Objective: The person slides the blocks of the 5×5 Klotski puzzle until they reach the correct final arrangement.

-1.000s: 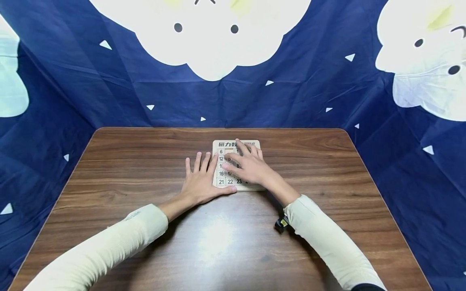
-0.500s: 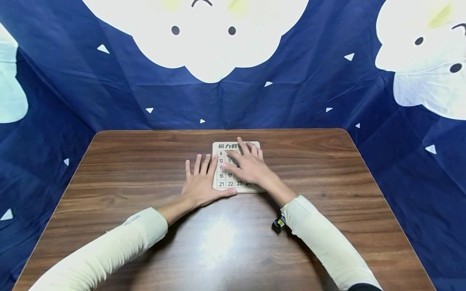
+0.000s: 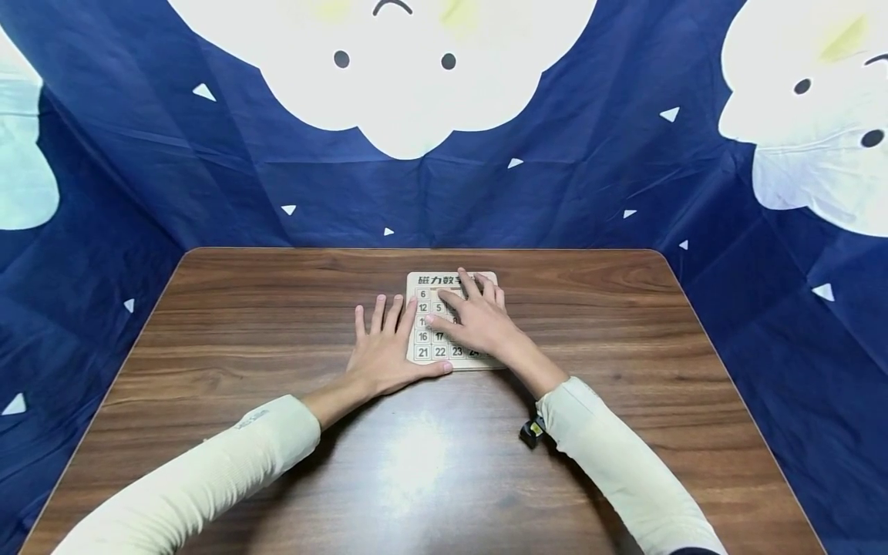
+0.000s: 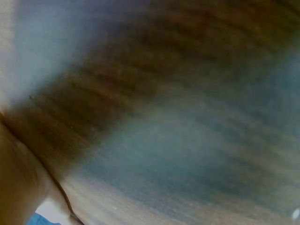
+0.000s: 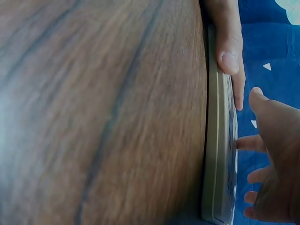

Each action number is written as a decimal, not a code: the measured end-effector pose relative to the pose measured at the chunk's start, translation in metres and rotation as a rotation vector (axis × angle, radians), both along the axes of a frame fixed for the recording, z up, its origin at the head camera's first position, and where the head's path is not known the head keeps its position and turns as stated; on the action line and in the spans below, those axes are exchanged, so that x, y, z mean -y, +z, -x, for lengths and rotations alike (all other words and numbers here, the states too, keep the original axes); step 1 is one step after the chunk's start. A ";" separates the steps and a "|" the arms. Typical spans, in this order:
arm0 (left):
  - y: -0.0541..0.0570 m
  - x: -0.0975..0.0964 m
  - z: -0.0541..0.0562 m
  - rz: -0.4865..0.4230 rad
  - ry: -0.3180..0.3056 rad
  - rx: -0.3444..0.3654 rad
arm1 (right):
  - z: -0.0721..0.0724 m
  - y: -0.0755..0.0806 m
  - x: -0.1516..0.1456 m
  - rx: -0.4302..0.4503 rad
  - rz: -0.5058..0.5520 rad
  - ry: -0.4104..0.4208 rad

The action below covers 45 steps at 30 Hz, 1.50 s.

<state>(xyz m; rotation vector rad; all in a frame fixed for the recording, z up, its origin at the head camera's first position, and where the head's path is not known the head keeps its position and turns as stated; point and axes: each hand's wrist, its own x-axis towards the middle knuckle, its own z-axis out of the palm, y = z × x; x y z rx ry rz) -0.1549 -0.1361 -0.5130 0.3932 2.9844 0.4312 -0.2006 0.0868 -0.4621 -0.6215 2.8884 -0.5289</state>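
Head view: got a number board (image 3: 437,280) lying flat on the tabletop (image 3: 264,339), around the middle, closer to the back edge. See the left hand (image 3: 381,353) spread wide, thumb along the board's bottom edge, index finger up by its left side. Then the right hand (image 3: 480,320), fingers also fanned wide, over the board's right part, index fingertip down on the top row just right of the 6 tile (image 3: 422,294). Right wrist view: same fingertip touching the board's face, thumb raised clear. Behind it all, blue cloth (image 3: 347,185) with white clouds (image 3: 416,92).
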 end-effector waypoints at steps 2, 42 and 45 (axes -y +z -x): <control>0.000 0.000 0.000 0.002 -0.002 0.000 | 0.000 -0.001 0.002 0.008 -0.012 0.006; 0.001 -0.002 0.001 0.002 -0.005 0.002 | -0.014 -0.004 -0.017 0.008 -0.084 -0.018; 0.001 -0.001 0.001 0.001 -0.007 0.001 | -0.020 -0.004 -0.013 0.026 -0.085 0.023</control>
